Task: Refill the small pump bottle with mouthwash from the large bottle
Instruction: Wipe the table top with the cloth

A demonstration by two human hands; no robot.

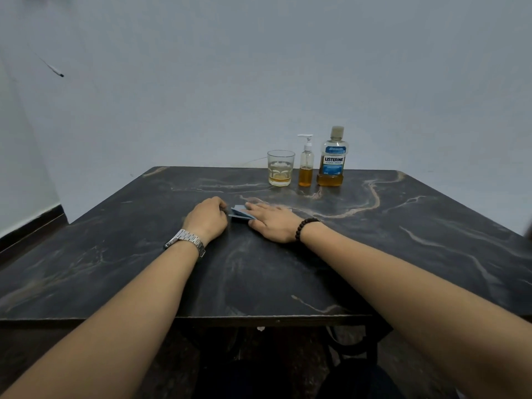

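The large mouthwash bottle (332, 158) stands capped at the table's far edge, with amber liquid low in its base. Just left of it stands the small clear pump bottle (306, 165), pump head on, about a third full of amber liquid. Both of my hands lie mid-table, well short of the bottles. My left hand (207, 217) has its fingers curled at the left edge of a small folded blue cloth (240, 213). My right hand (272, 221) lies flat, fingers straight, pressing on the cloth's right side.
A clear drinking glass (280, 168) with a little amber liquid stands left of the pump bottle. The dark marble-patterned table (374, 254) has its back edge against a pale wall. Its front edge runs just under my forearms.
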